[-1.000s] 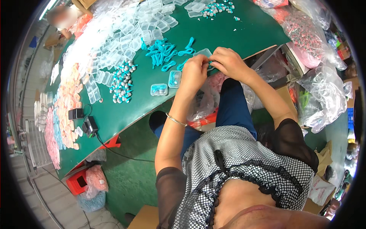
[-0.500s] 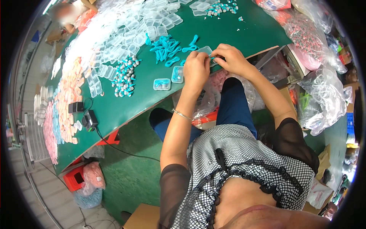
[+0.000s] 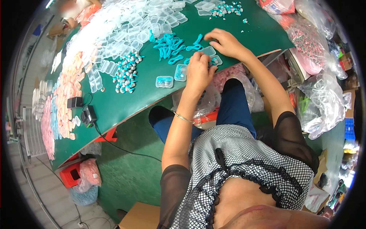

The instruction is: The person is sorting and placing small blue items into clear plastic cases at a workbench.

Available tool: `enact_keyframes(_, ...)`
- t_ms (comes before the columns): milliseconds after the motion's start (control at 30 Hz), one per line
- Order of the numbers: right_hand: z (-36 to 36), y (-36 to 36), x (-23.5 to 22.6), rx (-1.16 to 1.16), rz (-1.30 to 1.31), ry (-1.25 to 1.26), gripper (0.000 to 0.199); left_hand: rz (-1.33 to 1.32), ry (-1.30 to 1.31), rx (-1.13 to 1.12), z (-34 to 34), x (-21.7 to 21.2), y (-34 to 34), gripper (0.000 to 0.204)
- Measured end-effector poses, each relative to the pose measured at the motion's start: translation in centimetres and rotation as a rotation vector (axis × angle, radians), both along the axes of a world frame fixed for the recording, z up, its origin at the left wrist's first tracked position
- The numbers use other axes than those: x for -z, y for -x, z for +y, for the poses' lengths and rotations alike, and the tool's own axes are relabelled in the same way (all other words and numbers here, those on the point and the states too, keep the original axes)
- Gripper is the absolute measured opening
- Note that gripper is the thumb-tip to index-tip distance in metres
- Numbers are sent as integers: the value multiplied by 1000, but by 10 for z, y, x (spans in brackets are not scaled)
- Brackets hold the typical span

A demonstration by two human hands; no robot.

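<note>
My left hand [image 3: 199, 71] is closed at the table's near edge, its fingertips over an open clear plastic case [image 3: 217, 60]. Something teal shows by those fingers, but I cannot make out what they grip. Farther out, my right hand [image 3: 228, 44] is raised with thumb and fingers apart, beside a teal cord bundle [image 3: 196, 45]. The open lid [image 3: 208, 51] lies between the hands. Two filled cases, one close to my left hand [image 3: 180, 72] and another to its left [image 3: 164, 81], hold teal cord. A pile of teal cord bundles [image 3: 167, 45] lies beyond them.
Small grey-and-teal plugs [image 3: 126, 72] are heaped left of the cords, more [image 3: 227, 9] at the far side. Many clear empty cases [image 3: 129, 32] cover the back left. Peach pieces [image 3: 68, 95] and a black adapter [image 3: 89, 115] with a cable lie left. Plastic bags [image 3: 324, 99] crowd the right.
My right hand has left the left hand and moved outward to the teal cord bundle, its fingers parting. The left hand stays by the open case, which now shows more.
</note>
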State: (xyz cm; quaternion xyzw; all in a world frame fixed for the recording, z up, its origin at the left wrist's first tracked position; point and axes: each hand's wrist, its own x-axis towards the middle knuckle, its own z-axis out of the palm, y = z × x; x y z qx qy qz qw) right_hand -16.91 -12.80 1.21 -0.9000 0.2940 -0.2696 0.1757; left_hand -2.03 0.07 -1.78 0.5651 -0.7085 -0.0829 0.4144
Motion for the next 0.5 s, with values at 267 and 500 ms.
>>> enact_keyframes(267, -38, -24, 19, -3, 209, 186, 22, 48, 7, -15, 4, -3, 6, 36)
enact_keyframes(500, -1, 10, 1, 12, -129, 70, 16, 22, -7, -15, 7, -1, 2, 33)
